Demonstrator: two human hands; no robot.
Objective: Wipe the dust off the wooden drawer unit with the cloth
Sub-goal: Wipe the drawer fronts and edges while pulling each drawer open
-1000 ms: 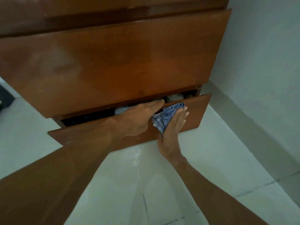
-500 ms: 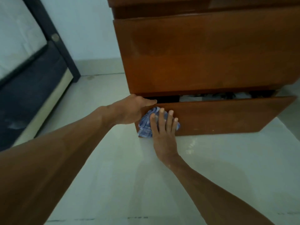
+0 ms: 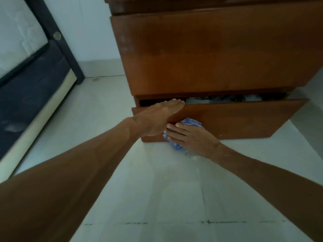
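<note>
The wooden drawer unit (image 3: 201, 55) stands on the floor ahead of me. Its bottom drawer (image 3: 244, 117) is pulled out a little, with clothes showing in the gap. My left hand (image 3: 157, 117) lies over the top edge of that drawer near its left end, fingers flat. My right hand (image 3: 188, 138) presses a blue checked cloth (image 3: 190, 122) flat against the lower left part of the drawer front, fingers pointing left. Most of the cloth is hidden under my hand.
A bed with a dark frame (image 3: 31, 81) and a white mattress runs along the left. A pale wall and skirting (image 3: 101, 66) stand behind. White floor tiles (image 3: 157, 189) spread below my arms.
My right hand has turned so its fingers point left and has slid the cloth a little to the right along the drawer front. My left hand has stayed on the drawer's top edge.
</note>
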